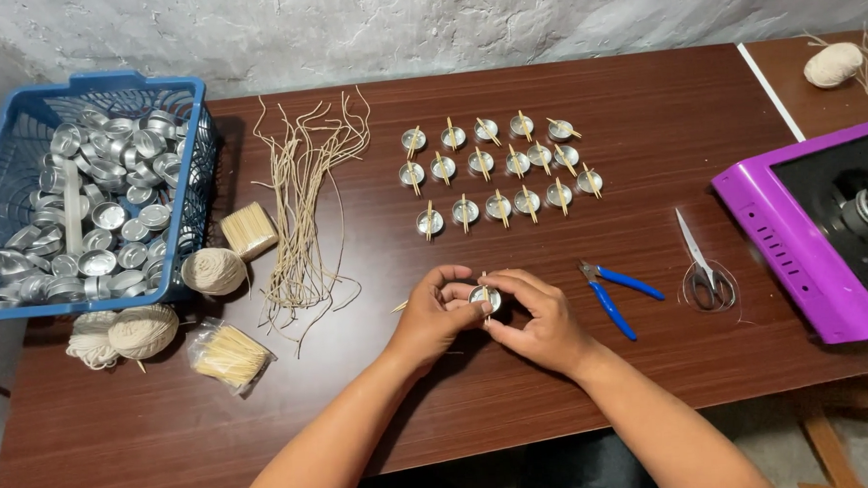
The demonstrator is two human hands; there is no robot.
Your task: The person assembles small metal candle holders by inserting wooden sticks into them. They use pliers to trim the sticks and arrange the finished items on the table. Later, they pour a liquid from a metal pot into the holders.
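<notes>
Both hands, left hand (434, 311) and right hand (538, 317), pinch one small metal cup (484, 297) just above the bench (641, 102), apparently setting its wick and stick. Finished cups (497, 171) sit in rows beyond; blue pliers (617, 293) and scissors (702, 268) lie right. Seating the wick likely needs steady fingertips.

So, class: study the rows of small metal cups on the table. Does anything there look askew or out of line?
Mostly tidy. In the rows of small metal cups, the sticks lie at differing angles; the top-right cup has its stick tilted the most. Both hands, left hand and right hand, hold one more cup.
</notes>
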